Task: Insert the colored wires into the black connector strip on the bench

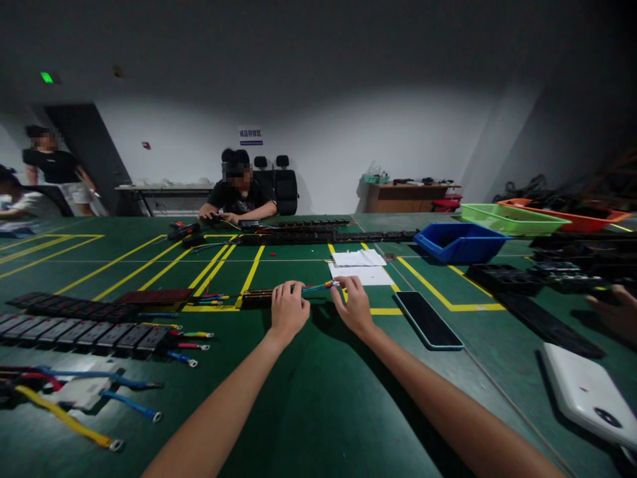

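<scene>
Out in front of me, a narrow dark strip with coppery lines along it lies across the green table. My left hand is closed over its right end. Several coloured wires, red, blue and green among them, run from there to the right. My right hand pinches their tips, where small metal terminals show. Part of the strip is hidden under my left fingers. Just behind my right hand lie white papers. A phone rests face up to its right.
Rows of black socket strips with ring-ended leads lie at left. A blue bin, a green basket and an orange tray stand back right. A white device sits near right; another person's hand reaches in. A co-worker sits opposite.
</scene>
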The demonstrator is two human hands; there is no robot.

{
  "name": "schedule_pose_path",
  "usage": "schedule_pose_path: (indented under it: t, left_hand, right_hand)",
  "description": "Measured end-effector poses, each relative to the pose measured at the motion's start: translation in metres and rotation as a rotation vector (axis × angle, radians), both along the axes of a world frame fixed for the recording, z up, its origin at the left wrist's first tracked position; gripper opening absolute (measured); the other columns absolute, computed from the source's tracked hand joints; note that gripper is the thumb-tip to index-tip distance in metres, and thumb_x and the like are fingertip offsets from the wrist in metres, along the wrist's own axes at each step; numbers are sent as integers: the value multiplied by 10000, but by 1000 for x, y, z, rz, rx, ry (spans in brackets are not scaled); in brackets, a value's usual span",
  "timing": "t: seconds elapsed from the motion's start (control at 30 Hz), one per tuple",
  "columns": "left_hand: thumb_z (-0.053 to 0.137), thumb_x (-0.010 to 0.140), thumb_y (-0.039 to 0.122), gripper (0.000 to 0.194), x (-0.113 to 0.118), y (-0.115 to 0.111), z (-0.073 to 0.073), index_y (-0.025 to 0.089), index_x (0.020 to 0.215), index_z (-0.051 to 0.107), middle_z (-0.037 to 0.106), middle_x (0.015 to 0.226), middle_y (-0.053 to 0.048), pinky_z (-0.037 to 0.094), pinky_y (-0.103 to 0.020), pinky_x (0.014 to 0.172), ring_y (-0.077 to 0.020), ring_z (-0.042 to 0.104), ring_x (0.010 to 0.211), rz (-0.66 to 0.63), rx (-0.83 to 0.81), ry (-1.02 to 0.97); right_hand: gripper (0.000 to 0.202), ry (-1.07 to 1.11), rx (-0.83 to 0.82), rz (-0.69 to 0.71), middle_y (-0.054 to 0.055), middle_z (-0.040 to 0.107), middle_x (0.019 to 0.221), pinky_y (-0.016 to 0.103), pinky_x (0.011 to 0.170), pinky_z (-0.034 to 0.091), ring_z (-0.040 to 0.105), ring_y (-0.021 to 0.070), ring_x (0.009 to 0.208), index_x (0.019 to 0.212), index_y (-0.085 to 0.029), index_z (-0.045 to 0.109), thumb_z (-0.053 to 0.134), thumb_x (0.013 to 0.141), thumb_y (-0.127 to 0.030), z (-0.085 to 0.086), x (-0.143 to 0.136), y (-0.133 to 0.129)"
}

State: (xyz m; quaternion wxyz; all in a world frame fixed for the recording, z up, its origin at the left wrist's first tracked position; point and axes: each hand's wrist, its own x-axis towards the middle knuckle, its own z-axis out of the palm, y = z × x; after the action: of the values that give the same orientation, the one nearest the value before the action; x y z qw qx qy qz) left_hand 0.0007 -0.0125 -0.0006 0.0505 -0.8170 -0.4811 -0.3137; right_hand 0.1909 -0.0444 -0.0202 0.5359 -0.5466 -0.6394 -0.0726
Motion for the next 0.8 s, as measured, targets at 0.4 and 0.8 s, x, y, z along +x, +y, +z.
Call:
schedule_pose_path:
  t: [0.4, 0.8]
  left_hand:
    - [516, 907, 197, 274, 0, 0, -1, 224, 1163, 610, 679, 1160, -81, 418, -476, 1096, -253, 599, 1150, -19, -29, 22]
    - [530, 891, 194, 302, 0, 0, -2, 227, 1184, 598, 675, 1163, -84, 413, -475, 1085, -261, 589, 1154, -11, -10, 32]
  right_hand:
    - [327, 122, -182, -56, 57, 677, 816, 301, 693, 419, 615, 200, 739, 854, -200, 657, 416, 998, -367, -1, 4, 3]
    - [327, 74, -250, -167, 66, 720, 876, 291, 680, 387, 641, 214, 773, 975, -205, 678, 405, 995, -385, -1, 2, 0]
